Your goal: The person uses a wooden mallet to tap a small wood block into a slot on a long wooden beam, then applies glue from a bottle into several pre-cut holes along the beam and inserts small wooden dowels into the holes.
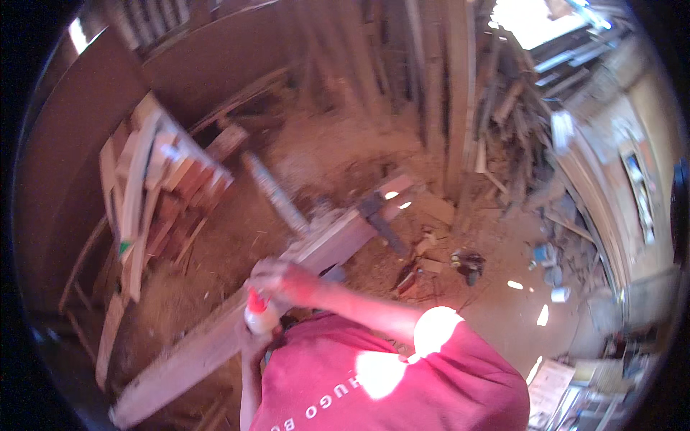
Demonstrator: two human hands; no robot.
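**Workshop floor, plank and glue bottle: condition as seen**

The room is a rough timber workshop. Its floor (287, 165) is packed earth covered in pale sawdust and shavings, with sun patches at 4 o'clock. Dark board walls curve round the upper edge. At 1 o'clock stands a ragged pile of offcuts (514, 108), splintered and grey. At 9 o'clock a stack of sawn boards (162, 179) leans together, reddish and pale, with squared ends.

Through the centre runs a long plank (194, 352), flat, pale and dusty, lying diagonally from 7 o'clock towards the middle. A blurred pale bar (277, 197) rises from its far end towards 11 o'clock; its kind cannot be told.

A person in a red shirt (402, 388) fills 6 o'clock, the soft cloth bearing white lettering.

The right hand (284, 280) is closed on top of a small white plastic glue bottle (260, 314) with a red cap, which sits just above the plank near the picture's centre-left. The left hand (248, 341) lies under the bottle; its grip cannot be told.

Small dark tools (467, 264) lie on the floor at 3 o'clock.
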